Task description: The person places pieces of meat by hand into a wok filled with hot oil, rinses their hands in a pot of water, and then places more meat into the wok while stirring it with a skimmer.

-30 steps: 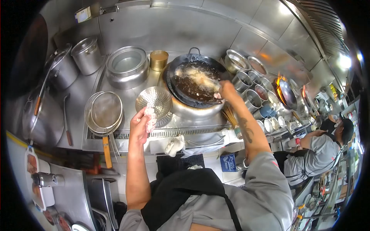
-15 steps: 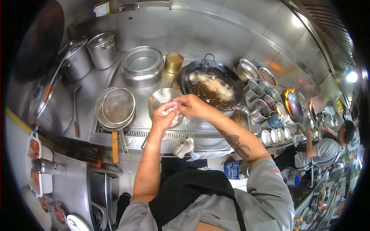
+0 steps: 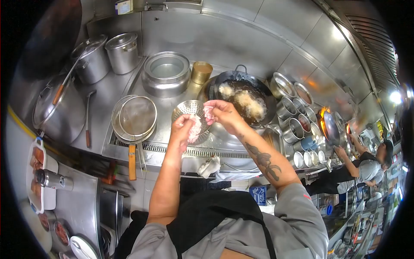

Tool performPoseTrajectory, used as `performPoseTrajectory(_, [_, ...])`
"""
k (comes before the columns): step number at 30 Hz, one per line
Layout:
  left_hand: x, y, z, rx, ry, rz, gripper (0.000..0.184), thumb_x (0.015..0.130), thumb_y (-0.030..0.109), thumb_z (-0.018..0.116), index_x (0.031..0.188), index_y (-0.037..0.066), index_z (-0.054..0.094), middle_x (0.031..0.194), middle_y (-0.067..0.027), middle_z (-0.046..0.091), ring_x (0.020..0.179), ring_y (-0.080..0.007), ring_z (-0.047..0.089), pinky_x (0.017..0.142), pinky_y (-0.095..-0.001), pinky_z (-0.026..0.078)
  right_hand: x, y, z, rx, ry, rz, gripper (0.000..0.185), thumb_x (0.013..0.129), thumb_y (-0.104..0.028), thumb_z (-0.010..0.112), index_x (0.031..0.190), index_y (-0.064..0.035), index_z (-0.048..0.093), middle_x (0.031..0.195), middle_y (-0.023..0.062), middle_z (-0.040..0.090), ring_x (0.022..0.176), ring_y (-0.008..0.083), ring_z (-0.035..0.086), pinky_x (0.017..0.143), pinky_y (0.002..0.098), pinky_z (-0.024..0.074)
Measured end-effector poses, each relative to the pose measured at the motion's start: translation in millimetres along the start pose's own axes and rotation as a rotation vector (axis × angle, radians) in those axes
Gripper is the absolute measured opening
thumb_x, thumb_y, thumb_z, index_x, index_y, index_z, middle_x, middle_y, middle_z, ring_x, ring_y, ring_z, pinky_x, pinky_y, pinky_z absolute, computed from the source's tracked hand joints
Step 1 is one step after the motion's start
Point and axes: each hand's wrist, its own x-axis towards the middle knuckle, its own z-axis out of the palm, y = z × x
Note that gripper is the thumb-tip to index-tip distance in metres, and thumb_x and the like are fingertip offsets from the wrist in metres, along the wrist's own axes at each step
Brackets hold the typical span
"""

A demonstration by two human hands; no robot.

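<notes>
My left hand (image 3: 180, 131) is closed around several pale pink pieces of raw meat (image 3: 195, 129), which show past its fingers. A smaller piece of raw meat (image 3: 208, 113) is pinched in my right hand (image 3: 224, 115), a little apart from the left. Both hands are over a round perforated metal skimmer (image 3: 185, 107), partly hidden beneath them. Just right of my right hand stands a black wok (image 3: 269, 96) of dark bubbling oil, with pale golden battered pieces (image 3: 251, 105) frying in two clumps.
Left of the hands lie wire strainers (image 3: 138, 115) with a wooden handle. Behind are a wide metal pot (image 3: 166, 84) and a gold tin (image 3: 201, 72). Metal seasoning containers (image 3: 293, 129) crowd the right. Farther right, a co-worker (image 3: 362, 170) stands near a flaming wok (image 3: 330, 128).
My hands have parted; the right has drawn a piece of raw meat away from the left. The frying pieces have shifted into separate clumps, and the whole view has turned slightly.
</notes>
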Motion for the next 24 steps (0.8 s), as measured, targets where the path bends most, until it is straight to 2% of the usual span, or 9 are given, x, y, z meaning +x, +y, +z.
performPoseTrajectory(2, [4,1,-7,-0.084,0.031,-0.011,0.009,0.087,0.005,0.058,0.095,0.005,0.057,0.08,-0.0034,0.063,0.064,-0.0093,0.061,0.051,-0.0227,0.048,-4,-13,-10,-0.035,0.029,-0.021,0.026,0.09,-0.001,0.046,0.114,0.0022,0.057,0.093,0.0072,0.062,0.078,0.0138,0.061,0.068,0.0277,0.0528])
performPoseTrajectory(4, [3,4,-14,-0.16,0.009,-0.027,0.012,0.088,0.007,0.058,0.099,0.006,0.056,0.084,-0.0048,0.063,0.068,-0.012,0.062,0.057,-0.0241,0.051,-11,-19,-31,-0.191,0.084,-0.093,0.024,0.091,-0.009,0.052,0.112,-0.0006,0.058,0.094,0.0018,0.063,0.079,0.0105,0.061,0.068,0.025,0.0513])
performPoseTrajectory(5, [3,4,-17,-0.208,0.007,-0.036,0.013,0.087,0.007,0.059,0.1,0.005,0.056,0.085,-0.0048,0.063,0.07,-0.0123,0.062,0.058,-0.0246,0.051,-12,-15,-49,-0.273,0.14,-0.131,0.022,0.09,-0.012,0.055,0.108,-0.0013,0.061,0.092,0.0047,0.065,0.077,0.0094,0.061,0.068,0.0246,0.0508])
performPoseTrajectory(8, [4,3,-28,-0.277,-0.043,-0.06,0.015,0.089,0.009,0.058,0.103,0.005,0.055,0.089,-0.005,0.063,0.076,-0.0139,0.063,0.064,-0.0262,0.052,-20,1,-112,-1.042,0.316,-0.202,0.022,0.085,-0.01,0.056,0.103,-0.0005,0.065,0.09,0.0136,0.067,0.079,0.0209,0.064,0.073,0.0323,0.0521])
performPoseTrajectory(11, [-1,7,-25,-0.293,-0.115,-0.061,0.019,0.087,0.004,0.056,0.106,0.004,0.053,0.094,-0.0063,0.063,0.082,-0.0156,0.063,0.071,-0.0282,0.053,-26,48,-195,-1.408,0.332,-0.155,0.024,0.078,-0.009,0.06,0.099,0.0008,0.066,0.091,0.0217,0.066,0.083,0.033,0.065,0.078,0.0375,0.051])
performPoseTrajectory(14, [-4,7,-20,-0.311,-0.121,-0.053,0.029,0.083,-0.002,0.054,0.111,0.003,0.051,0.097,-0.0081,0.063,0.084,-0.0175,0.064,0.073,-0.0294,0.054,-42,48,-231,-1.438,0.538,-0.067,0.026,0.075,-0.008,0.059,0.098,0.001,0.066,0.095,0.0247,0.064,0.087,0.0395,0.063,0.082,0.0398,0.05])
performPoseTrajectory(18, [-8,9,-14,-0.294,-0.196,-0.078,0.038,0.08,-0.006,0.053,0.117,0.001,0.048,0.101,-0.0097,0.062,0.087,-0.0188,0.064,0.077,-0.0306,0.054,-55,-42,-178,-1.436,0.573,-0.487,0.03,0.074,-0.004,0.059,0.102,0.0026,0.064,0.1,0.0248,0.062,0.093,0.0378,0.061,0.082,0.041,0.0493])
performPoseTrajectory(21, [-5,-3,-9,-0.168,-0.169,-0.065,0.038,0.08,-0.008,0.056,0.117,0.0,0.049,0.102,-0.0098,0.063,0.09,-0.0183,0.064,0.077,-0.0311,0.054,-63,-103,-91,-1.288,0.431,-0.478,0.033,0.076,-0.005,0.06,0.108,0.0017,0.062,0.101,0.0223,0.061,0.091,0.0326,0.062,0.079,0.0367,0.05])
performPoseTrajectory(24, [-7,-2,10,-0.093,-0.177,-0.057,0.031,0.082,-0.007,0.057,0.112,0.001,0.051,0.106,-0.0116,0.062,0.095,-0.0204,0.063,0.082,-0.0333,0.053,-51,-90,-44,-1.129,0.15,-0.487,0.034,0.082,-0.004,0.06,0.116,-0.0015,0.058,0.096,0.0107,0.061,0.08,0.0136,0.058,0.071,0.0253,0.049])
